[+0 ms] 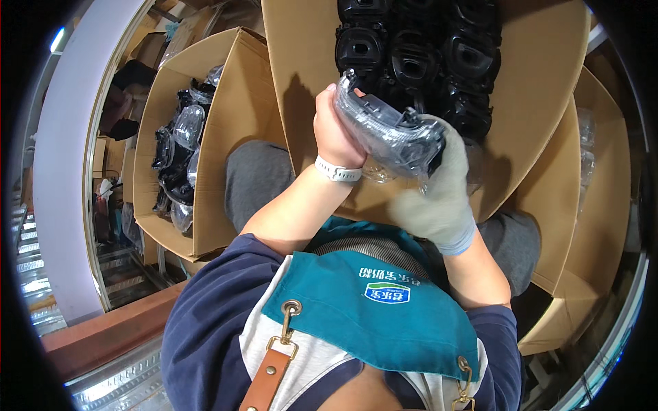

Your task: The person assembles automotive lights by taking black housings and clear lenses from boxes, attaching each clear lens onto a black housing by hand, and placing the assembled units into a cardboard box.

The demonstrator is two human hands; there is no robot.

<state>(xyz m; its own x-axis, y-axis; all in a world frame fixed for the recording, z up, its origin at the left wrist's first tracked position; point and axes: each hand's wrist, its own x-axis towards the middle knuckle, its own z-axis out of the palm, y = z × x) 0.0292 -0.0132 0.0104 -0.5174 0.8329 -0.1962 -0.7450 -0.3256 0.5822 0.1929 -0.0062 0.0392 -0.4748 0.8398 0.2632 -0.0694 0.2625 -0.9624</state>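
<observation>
Part (pixel 391 133) of black plastic in clear film, lying between the fingers of both hands, with an open carton (pixel 301 89) just past the fingertips. Left hand (pixel 334 133): bare fingers grasping one end. Right hand (pixel 444 185): gloved fingers against the other end, too blurred to tell whether clenched or loose. Probably best to support both ends evenly, mind slippery film under the fingers, and avoid knocking the similar black parts (pixel 415 63) in rows beyond.

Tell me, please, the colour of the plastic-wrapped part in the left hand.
The part is black, under clear plastic; the head view shows it.
</observation>
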